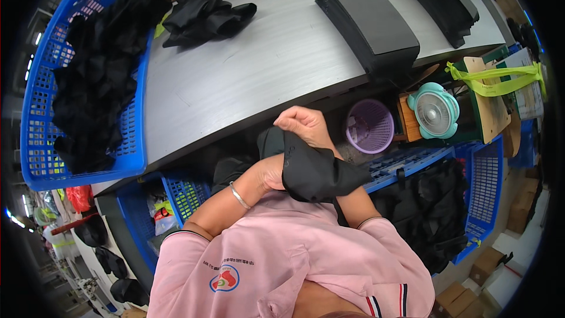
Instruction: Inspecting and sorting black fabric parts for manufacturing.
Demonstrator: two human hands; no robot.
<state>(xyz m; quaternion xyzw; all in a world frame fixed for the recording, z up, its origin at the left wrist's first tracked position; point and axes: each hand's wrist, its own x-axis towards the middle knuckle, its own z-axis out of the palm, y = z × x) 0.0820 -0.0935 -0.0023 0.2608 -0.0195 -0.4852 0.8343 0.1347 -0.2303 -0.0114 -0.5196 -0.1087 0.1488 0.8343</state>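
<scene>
A piece of black fabric (318,171) is bunched in front of my body, with part of it lying across my right forearm. My left hand (272,172), with a bangle at its wrist, reaches into or behind this fabric, which hides its fingers. Just beyond the cloth, my right hand (303,126) is closed, thumb and fingertips pressed together. Anything in that pinch is too small to make out. Dark cloth also shows below the table edge, near my left wrist.
A grey table (206,91) spans the far side, bearing stacked black pieces (376,20) and a crumpled black heap (206,17). Blue baskets (144,135) of black fabric stand left and right. A purple bin (371,126) and a teal fan (434,111) are at right.
</scene>
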